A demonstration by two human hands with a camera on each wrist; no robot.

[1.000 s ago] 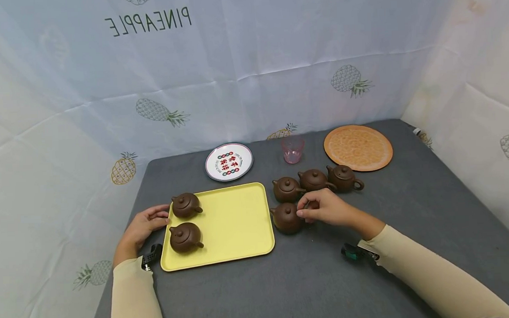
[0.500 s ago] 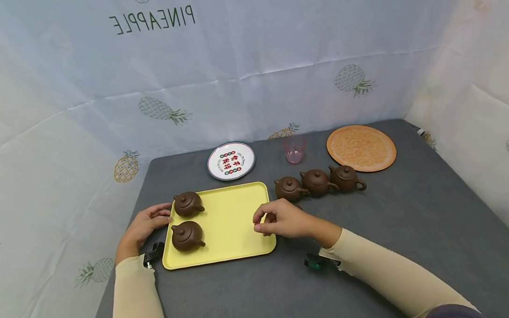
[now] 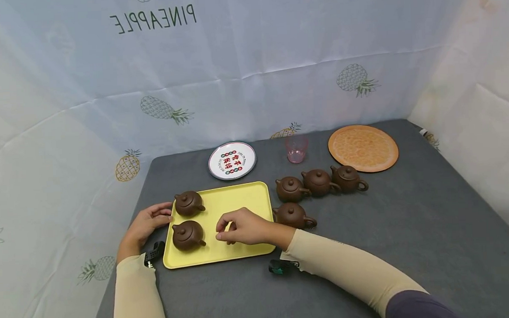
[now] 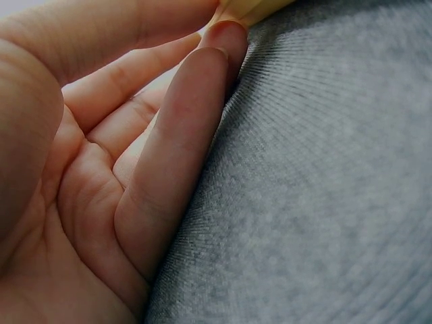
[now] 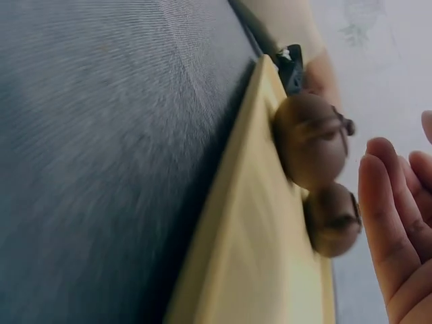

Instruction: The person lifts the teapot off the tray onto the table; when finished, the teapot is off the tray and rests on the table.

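Note:
Two brown teapots stand on the left part of the yellow tray, one at the back and one nearer. My left hand touches the tray's left edge with its fingers; in the left wrist view the fingertips meet the yellow rim. My right hand hovers over the middle of the tray, fingers bent loosely and holding nothing, to the right of the nearer teapot. The right wrist view shows both teapots beyond the tray rim, apart from the fingers.
Right of the tray, one teapot stands in front of a row of three, whose middle one touches its neighbours. Behind are a white plate, a pink clear glass and an orange round mat. A patterned cloth hangs behind.
My right hand has left the front teapot on the right and moved leftward over the tray, empty. That teapot shows fully again. My left hand has stayed at the tray's edge.

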